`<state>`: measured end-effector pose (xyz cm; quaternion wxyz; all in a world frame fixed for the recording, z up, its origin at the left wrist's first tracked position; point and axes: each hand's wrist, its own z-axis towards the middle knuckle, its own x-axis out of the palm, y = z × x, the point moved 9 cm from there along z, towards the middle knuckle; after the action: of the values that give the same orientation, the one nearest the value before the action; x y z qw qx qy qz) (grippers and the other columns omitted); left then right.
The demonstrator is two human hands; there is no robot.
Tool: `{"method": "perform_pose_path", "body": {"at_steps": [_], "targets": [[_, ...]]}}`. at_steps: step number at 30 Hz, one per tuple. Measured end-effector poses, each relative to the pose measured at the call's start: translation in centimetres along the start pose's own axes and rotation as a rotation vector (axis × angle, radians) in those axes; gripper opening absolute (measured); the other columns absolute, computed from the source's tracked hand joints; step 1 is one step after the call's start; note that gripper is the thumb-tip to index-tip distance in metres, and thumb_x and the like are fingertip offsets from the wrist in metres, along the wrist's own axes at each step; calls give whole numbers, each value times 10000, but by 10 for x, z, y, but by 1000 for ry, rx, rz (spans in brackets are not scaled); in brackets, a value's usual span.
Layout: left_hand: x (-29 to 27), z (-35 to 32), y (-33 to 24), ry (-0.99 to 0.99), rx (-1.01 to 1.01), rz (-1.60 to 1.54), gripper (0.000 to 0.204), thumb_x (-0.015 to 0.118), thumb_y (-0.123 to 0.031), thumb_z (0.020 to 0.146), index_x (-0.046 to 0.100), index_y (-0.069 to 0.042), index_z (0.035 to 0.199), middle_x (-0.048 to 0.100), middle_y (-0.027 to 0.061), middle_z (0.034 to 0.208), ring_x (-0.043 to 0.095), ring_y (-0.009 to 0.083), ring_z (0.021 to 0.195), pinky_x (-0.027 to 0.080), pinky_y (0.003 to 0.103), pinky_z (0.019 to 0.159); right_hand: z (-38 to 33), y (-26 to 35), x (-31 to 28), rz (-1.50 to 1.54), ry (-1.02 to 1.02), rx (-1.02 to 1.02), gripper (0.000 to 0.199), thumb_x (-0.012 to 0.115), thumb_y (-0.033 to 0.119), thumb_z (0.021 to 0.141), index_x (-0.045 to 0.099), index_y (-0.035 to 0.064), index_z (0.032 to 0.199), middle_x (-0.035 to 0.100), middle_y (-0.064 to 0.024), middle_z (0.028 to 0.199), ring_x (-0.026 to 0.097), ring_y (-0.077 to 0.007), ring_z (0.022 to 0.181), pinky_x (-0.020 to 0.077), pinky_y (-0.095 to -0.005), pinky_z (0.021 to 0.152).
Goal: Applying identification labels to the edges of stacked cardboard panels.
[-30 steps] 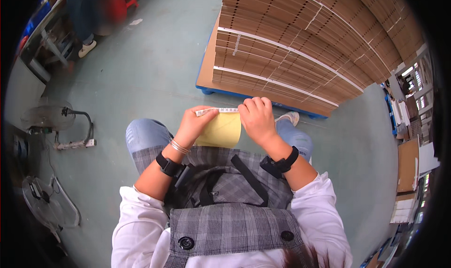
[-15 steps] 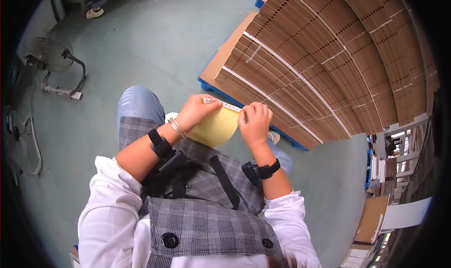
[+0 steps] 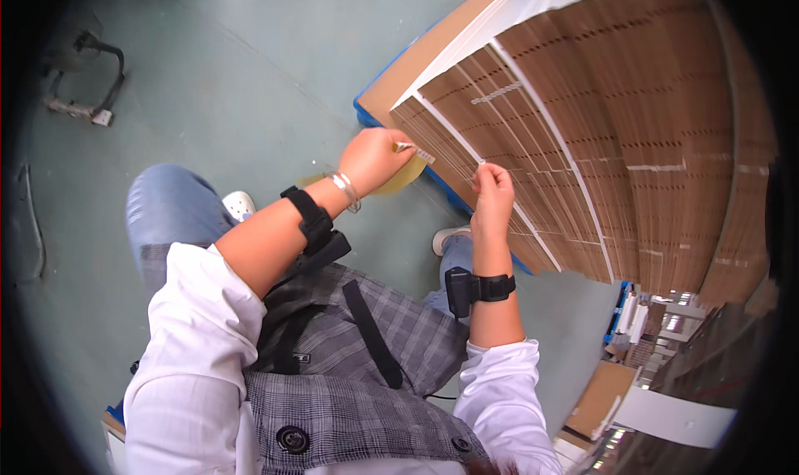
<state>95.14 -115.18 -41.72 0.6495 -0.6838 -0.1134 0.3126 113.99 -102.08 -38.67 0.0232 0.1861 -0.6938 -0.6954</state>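
My left hand (image 3: 376,160) is closed on a yellow backing sheet (image 3: 405,178) with a strip of white printed labels (image 3: 423,155) along its upper edge. Part of the sheet hangs behind my left wrist. Apart from it, my right hand (image 3: 493,188) is closed in a pinch in front of the cardboard stack (image 3: 574,134). A speck of white shows at its fingertips, too small to tell from the white line behind. Flat brown cardboard pieces stand packed in rows in the stack, with white dividing lines between some of them.
The stack rests on a brown board (image 3: 433,54) over a blue pallet (image 3: 363,115). A fan on a metal stand (image 3: 104,75) is at the far left. More cardboard (image 3: 605,396) and a white panel (image 3: 678,417) lie at the lower right. My knees are below my hands.
My hands have drawn apart: the right has left the label strip and moved right, toward the stack. My left hand has moved up with the sheet. The view has shifted and turned.
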Motion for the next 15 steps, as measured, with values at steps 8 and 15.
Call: {"method": "perform_pose_path", "body": {"at_steps": [8,15], "targets": [[32,64,88,-64,-84,-123,167,605,-251,738,680,-108,780,603,147,656,585,314,637,476,387,597,74,-59,27,47,-94,122,146,591,151,816,524,72,919,566,-29,818,522,-124,767,408,-274,689],[54,85,115,42,-44,-244,142,626,-173,764,656,-43,810,614,104,702,569,227,587,445,304,545,95,-72,37,49,-163,41,136,572,155,833,503,68,911,554,-39,838,517,-134,797,393,-284,705]]}}
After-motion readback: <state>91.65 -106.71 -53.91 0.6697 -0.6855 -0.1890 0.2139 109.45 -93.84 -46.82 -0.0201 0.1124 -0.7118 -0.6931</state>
